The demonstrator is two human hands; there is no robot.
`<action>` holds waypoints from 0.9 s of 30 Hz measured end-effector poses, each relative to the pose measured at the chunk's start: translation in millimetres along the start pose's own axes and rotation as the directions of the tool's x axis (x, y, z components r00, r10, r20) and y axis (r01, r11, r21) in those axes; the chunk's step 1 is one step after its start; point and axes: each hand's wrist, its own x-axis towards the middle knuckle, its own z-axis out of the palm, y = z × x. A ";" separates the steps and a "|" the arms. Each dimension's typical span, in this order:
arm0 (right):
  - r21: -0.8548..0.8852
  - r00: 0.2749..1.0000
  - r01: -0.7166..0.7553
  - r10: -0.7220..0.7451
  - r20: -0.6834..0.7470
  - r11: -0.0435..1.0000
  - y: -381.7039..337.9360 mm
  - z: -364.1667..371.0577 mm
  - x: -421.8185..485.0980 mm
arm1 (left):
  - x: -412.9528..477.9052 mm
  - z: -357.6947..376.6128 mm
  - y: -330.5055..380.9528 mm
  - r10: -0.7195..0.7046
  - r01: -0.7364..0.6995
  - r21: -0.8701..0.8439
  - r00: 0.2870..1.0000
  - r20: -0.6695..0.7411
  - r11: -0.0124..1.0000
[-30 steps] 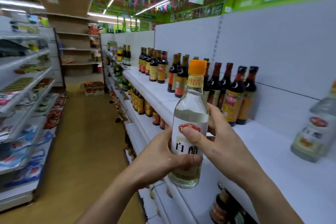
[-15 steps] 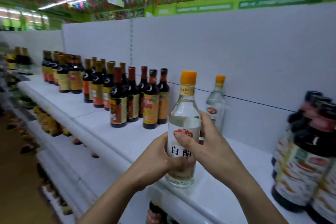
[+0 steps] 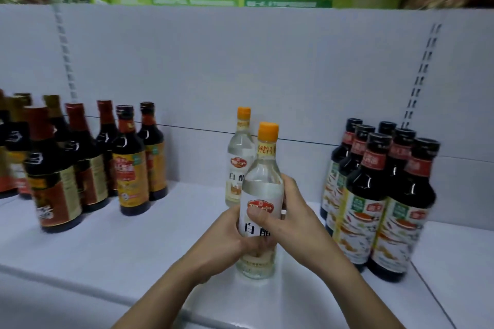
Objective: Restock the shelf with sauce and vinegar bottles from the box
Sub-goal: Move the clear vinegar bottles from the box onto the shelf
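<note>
"白醋" black on held vinegar bottle point(image 3: 263, 187), "白醋" again on rear vinegar bottle point(image 3: 238, 153), green signs point(image 3: 287, 3) blurred

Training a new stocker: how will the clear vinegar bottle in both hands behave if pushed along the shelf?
The vinegar bottle looks nearly full, so probably heavy for its size. Tall and narrow, it may tip if pushed high. Its smooth wall is likely slippery.

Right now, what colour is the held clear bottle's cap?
Orange plastic cap, clearest in head view.
</note>
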 end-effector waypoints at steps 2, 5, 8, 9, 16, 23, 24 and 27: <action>-0.006 0.999 -0.015 0.015 -0.038 1.000 4.1 -1.8 1.1 | 8.6 0.5 -2.3 0.008 -0.008 0.001 0.999 0.035 1.000; -0.016 0.996 -0.046 0.045 -0.075 0.999 7.2 -4.3 4.2 | 22.7 1.1 -5.6 0.034 -0.034 -0.006 0.996 0.080 0.999; -0.017 0.992 -0.084 0.082 -0.099 0.996 13.9 -3.7 10.1 | 36.1 0.3 -8.9 0.067 -0.068 0.010 0.992 0.109 0.998; -0.027 0.991 -0.096 0.093 -0.099 0.995 16.2 -2.9 11.8 | 39.6 0.4 -8.3 0.079 -0.082 0.024 0.990 0.120 0.996; -0.081 0.957 -0.256 0.241 -0.159 0.963 35.2 4.4 30.2 | 60.8 -22.0 -26.4 -0.020 -0.008 0.215 0.992 0.127 0.977; -0.078 0.937 -0.308 0.288 -0.196 0.948 41.0 0.8 53.0 | 79.5 -75.5 -52.7 -0.201 0.227 0.306 0.973 -0.113 0.925; -0.082 0.934 -0.316 0.295 -0.202 0.945 42.5 0.8 57.8 | 82.3 -78.9 -53.9 -0.206 0.238 0.300 0.969 -0.136 0.924; -0.112 0.929 -0.339 0.313 -0.196 0.934 47.1 2.3 70.3 | 95.4 -80.7 -62.1 -0.187 0.231 0.278 0.966 -0.177 0.932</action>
